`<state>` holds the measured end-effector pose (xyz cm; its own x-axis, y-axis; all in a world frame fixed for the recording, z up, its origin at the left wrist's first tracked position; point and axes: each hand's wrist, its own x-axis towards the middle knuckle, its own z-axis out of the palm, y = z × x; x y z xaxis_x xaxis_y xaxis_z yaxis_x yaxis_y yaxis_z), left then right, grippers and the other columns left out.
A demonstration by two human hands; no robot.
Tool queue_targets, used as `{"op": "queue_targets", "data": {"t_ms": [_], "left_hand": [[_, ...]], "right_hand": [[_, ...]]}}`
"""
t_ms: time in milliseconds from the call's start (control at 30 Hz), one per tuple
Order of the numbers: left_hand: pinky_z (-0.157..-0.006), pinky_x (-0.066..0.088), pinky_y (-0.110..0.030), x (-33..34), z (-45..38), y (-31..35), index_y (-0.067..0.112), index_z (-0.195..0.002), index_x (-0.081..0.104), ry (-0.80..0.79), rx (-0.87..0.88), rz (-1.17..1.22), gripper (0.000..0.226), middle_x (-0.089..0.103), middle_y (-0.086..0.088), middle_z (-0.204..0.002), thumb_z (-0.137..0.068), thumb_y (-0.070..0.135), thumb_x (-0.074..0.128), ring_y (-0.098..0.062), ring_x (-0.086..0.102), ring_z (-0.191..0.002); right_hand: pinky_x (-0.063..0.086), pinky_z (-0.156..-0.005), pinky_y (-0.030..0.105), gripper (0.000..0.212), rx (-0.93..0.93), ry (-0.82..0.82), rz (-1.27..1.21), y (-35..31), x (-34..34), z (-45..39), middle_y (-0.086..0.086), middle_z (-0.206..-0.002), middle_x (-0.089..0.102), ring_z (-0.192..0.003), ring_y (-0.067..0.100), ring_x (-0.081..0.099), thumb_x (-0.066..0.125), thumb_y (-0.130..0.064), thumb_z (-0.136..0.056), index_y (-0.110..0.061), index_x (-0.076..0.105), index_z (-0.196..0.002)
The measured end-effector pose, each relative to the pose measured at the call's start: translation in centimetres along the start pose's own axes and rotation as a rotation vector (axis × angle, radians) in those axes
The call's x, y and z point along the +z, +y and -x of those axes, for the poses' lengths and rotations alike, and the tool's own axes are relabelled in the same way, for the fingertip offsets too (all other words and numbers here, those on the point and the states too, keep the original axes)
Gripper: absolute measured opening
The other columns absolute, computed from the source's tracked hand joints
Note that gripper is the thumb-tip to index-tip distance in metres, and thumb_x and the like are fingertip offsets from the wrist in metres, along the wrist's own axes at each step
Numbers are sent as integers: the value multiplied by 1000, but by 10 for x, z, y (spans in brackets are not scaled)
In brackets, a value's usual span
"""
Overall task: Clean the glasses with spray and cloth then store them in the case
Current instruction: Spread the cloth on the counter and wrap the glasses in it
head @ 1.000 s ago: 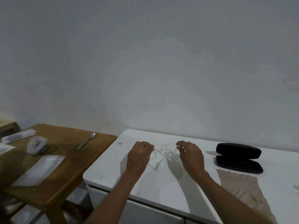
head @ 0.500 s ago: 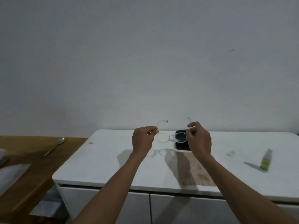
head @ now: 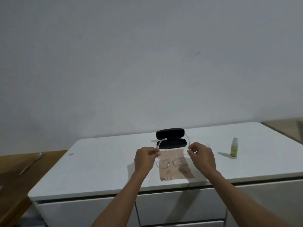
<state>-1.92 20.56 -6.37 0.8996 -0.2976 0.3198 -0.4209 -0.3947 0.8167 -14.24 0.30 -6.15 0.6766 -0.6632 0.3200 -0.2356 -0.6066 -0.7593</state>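
Clear-framed glasses (head: 170, 163) hang between my hands above the beige cloth (head: 173, 171), lenses down and temple arms pointing away toward the case. My left hand (head: 145, 158) pinches the left temple arm, and my right hand (head: 202, 155) pinches the right one. The black case (head: 171, 138) lies open on the white cabinet top (head: 101, 163), just behind the cloth. A small green spray bottle (head: 234, 149) stands upright to the right of my right hand.
A wooden table (head: 14, 177) adjoins the cabinet on the left, with a spoon (head: 31, 163) on it. A small object (head: 71, 154) lies on the cabinet top at the left. Drawers front the cabinet below. A wall rises behind.
The view has swung right, bringing the spray bottle into sight. My hands lifted the glasses off the cabinet top, carried them right, and now hold them low over the cloth.
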Motion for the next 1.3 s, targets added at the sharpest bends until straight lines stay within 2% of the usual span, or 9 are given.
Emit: {"op": "queue_targets", "data": {"t_ms": [300,400,500,600,800,900,1000,1167,1300], "left_hand": [[-81,61,-36,4,-1,-21,21,-88,83,-52,-36,23,16,80,4,-82,-74,23,89,-8,74,-76],[-73,58,-28,-4,0,-23,24,-96,81,-157,2,22,28,76,4,-83,-70,15,88,-11,67,-75],[-67,52,-16,-14,-1,-25,25,-108,74,-243,60,-41,46,70,2,-100,-71,-1,72,-15,61,-88],[-68,48,-11,-18,-7,-30,17,-107,73,-210,100,-90,45,69,0,-102,-74,-11,58,-19,62,-90],[-75,52,-28,-4,-34,-35,22,-100,79,-184,75,-182,15,72,7,-87,-89,18,71,-10,61,-73],[-66,50,-24,7,-47,-34,23,-103,80,-234,31,-179,17,73,5,-84,-87,27,75,-8,62,-67],[-57,42,-23,18,-61,-36,27,-95,82,-263,20,-193,13,73,4,-73,-85,32,77,-7,54,-56],[-57,46,-23,30,-78,-39,25,-85,82,-270,-17,-284,8,76,7,-74,-83,22,75,-14,65,-63],[-64,56,-34,34,-83,-43,30,-70,78,-315,-34,-239,24,70,16,-60,-79,9,72,-14,62,-58]], "right_hand": [[57,-77,33,10,35,-109,26,9,10,-2,-7,-90,76,-86,16,70,71,-22,-87,-26,76,-95],[57,-76,33,20,33,-217,78,10,4,-9,-10,-85,75,-83,16,70,66,-15,-83,-30,74,-95],[60,-75,35,34,22,-270,156,18,-1,-20,-4,-89,76,-82,17,70,54,-9,-83,-30,74,-100],[55,-72,30,32,32,-274,151,25,-2,-29,-1,-89,78,-85,18,70,54,-7,-87,-26,77,-102],[55,-81,31,21,32,-310,118,28,10,-51,1,-92,78,-91,20,70,65,-9,-89,-26,77,-94],[53,-76,29,16,28,-320,133,27,17,-64,0,-85,73,-86,22,68,70,-12,-90,-19,82,-98],[57,-72,34,16,-7,-339,180,25,26,-76,4,-83,76,-82,26,70,74,-22,-89,-34,79,-80],[58,-75,37,9,-94,-383,298,24,38,-86,8,-93,79,-92,29,71,77,-28,-88,-25,83,-95],[55,-75,34,13,-72,-417,306,23,42,-89,3,-90,75,-91,27,69,83,-36,-84,-24,79,-88]]}}
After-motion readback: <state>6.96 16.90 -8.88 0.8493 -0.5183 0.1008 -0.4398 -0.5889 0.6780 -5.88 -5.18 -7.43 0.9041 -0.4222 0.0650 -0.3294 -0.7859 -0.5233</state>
